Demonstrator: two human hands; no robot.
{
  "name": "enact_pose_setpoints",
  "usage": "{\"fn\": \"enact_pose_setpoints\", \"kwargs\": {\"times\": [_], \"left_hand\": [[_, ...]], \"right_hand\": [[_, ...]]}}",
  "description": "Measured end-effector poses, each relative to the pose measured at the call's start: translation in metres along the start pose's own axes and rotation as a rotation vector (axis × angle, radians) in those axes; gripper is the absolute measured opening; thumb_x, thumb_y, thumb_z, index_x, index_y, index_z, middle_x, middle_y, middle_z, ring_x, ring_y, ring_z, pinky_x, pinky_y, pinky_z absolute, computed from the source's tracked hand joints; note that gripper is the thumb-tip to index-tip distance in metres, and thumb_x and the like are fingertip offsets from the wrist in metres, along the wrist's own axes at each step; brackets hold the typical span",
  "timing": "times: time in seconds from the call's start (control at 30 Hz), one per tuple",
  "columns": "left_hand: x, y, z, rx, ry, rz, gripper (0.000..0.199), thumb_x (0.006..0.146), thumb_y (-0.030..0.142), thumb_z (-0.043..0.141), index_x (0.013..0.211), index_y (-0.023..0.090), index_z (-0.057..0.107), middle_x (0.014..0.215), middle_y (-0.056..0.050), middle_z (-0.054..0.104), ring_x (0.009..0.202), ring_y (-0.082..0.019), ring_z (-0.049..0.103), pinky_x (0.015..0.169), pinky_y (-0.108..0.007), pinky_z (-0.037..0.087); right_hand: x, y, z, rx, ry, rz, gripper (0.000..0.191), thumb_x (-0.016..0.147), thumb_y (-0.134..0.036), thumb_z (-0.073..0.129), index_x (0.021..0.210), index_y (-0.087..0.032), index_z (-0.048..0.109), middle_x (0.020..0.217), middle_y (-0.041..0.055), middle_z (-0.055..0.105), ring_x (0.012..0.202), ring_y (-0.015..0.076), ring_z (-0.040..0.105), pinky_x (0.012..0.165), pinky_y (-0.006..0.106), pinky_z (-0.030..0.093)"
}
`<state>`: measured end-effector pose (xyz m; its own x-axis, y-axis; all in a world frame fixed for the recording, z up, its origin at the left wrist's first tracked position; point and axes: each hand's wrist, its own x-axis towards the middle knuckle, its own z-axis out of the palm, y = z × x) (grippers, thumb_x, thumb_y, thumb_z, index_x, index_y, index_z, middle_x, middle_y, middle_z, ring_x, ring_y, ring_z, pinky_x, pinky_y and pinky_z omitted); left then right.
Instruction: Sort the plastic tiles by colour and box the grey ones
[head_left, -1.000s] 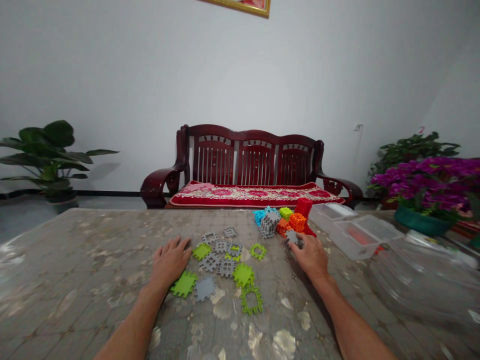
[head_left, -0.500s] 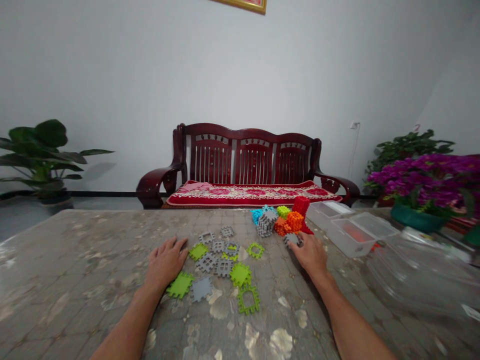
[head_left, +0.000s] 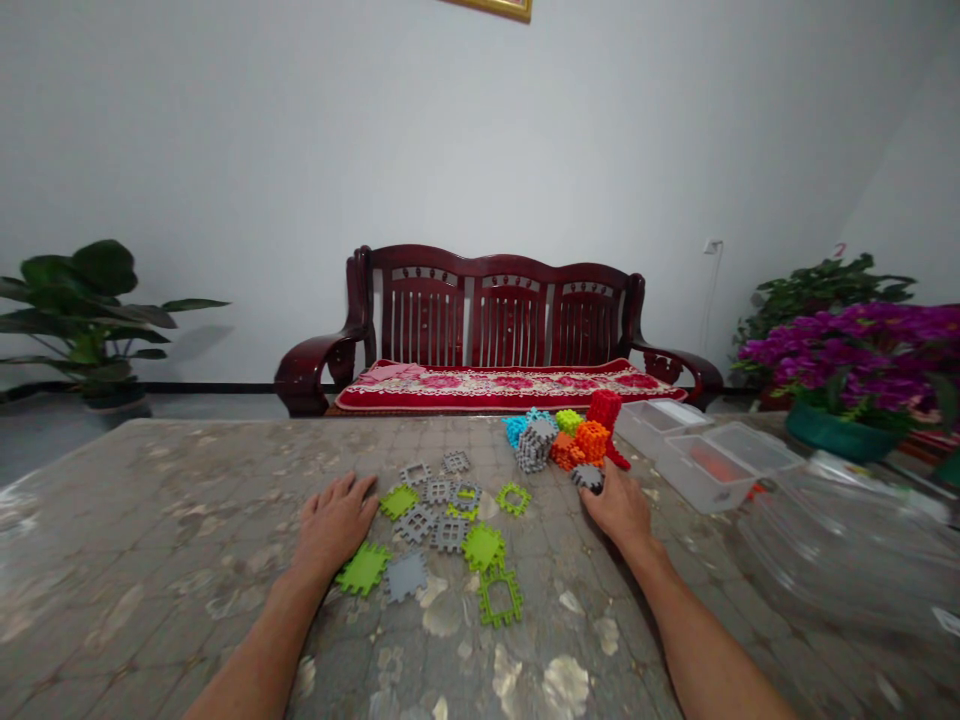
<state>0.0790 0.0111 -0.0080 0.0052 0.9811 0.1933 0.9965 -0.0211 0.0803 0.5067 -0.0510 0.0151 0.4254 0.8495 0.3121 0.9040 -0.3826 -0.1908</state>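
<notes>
While the left hand (head_left: pixel 337 518) lies palm down on the surface (head_left: pixel 187 600), its fingers slightly spread and holding nothing, the right hand (head_left: pixel 621 508) has its thumb and fingers against a small gray piece (head_left: pixel 586 477) near the back edge; whether it grips the piece or only touches it, I cannot tell. Just beyond that piece stand a gray stack (head_left: pixel 535 448), blue pieces (head_left: pixel 515 431), orange pieces (head_left: pixel 592 441), a lime stack (head_left: pixel 568 421) and a tall red stack (head_left: pixel 604 410), bunched close together. Between the hands, flat notched tiles lie scattered, some overlapping: a green tile (head_left: pixel 364 569) just beside the left wrist, a plain gray tile (head_left: pixel 406 577) next to it, and a green frame (head_left: pixel 499 597) closer to the person. To the right of the right hand sits a clear box (head_left: pixel 705 480) with something orange-red inside.
</notes>
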Motion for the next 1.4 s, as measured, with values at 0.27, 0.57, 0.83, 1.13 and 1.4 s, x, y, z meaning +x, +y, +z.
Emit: {"fn": "enact_pose_setpoints", "kwargs": {"times": [0.27,0.57,0.83,1.13,1.4], "left_hand": [[-0.001,0.002,-0.003,0.012,-0.002,-0.005,0.047,0.100,0.035,0.036,0.142,0.027,0.057,0.153,-0.011,0.053,0.141,-0.027,0.047,0.116,-0.049,0.033],[-0.007,0.010,-0.015,-0.020,-0.032,-0.023,0.047,0.100,0.035,0.038,0.142,0.027,0.056,0.155,-0.012,0.051,0.143,-0.028,0.046,0.117,-0.052,0.031],[-0.008,0.011,-0.017,-0.033,-0.022,-0.037,0.046,0.099,0.034,0.039,0.141,0.028,0.057,0.155,-0.012,0.050,0.141,-0.028,0.047,0.117,-0.052,0.031],[-0.008,0.009,-0.014,-0.063,-0.004,-0.026,0.046,0.098,0.034,0.041,0.140,0.026,0.058,0.154,-0.013,0.051,0.141,-0.029,0.046,0.117,-0.052,0.030],[-0.009,0.011,-0.018,-0.049,-0.029,-0.039,0.046,0.099,0.035,0.040,0.141,0.028,0.057,0.154,-0.012,0.050,0.142,-0.028,0.046,0.117,-0.050,0.030]], "right_hand": [[-0.001,0.010,-0.001,-0.037,-0.010,0.035,0.063,0.088,-0.039,0.057,0.144,-0.010,0.048,0.123,0.0201,0.069,0.111,0.0350,0.064,0.088,0.042,0.048],[-0.020,-0.016,-0.009,0.131,0.236,-0.223,0.036,0.088,-0.030,0.057,0.120,-0.020,0.068,0.117,0.0122,0.070,0.111,0.0298,0.060,0.098,0.041,0.045],[-0.040,-0.125,-0.007,0.361,-0.215,-0.588,0.043,0.087,-0.031,0.060,0.129,-0.021,0.067,0.128,0.0083,0.070,0.121,0.0253,0.058,0.105,0.036,0.041],[-0.029,-0.163,-0.012,0.170,-0.280,-0.640,0.057,0.075,-0.030,0.073,0.131,-0.025,0.065,0.119,0.0074,0.071,0.116,0.0282,0.058,0.098,0.035,0.043],[-0.029,-0.148,-0.010,0.425,-0.286,-0.593,0.028,0.079,-0.011,0.057,0.098,-0.022,0.075,0.100,0.0037,0.070,0.096,0.0193,0.064,0.085,0.028,0.047]]}}
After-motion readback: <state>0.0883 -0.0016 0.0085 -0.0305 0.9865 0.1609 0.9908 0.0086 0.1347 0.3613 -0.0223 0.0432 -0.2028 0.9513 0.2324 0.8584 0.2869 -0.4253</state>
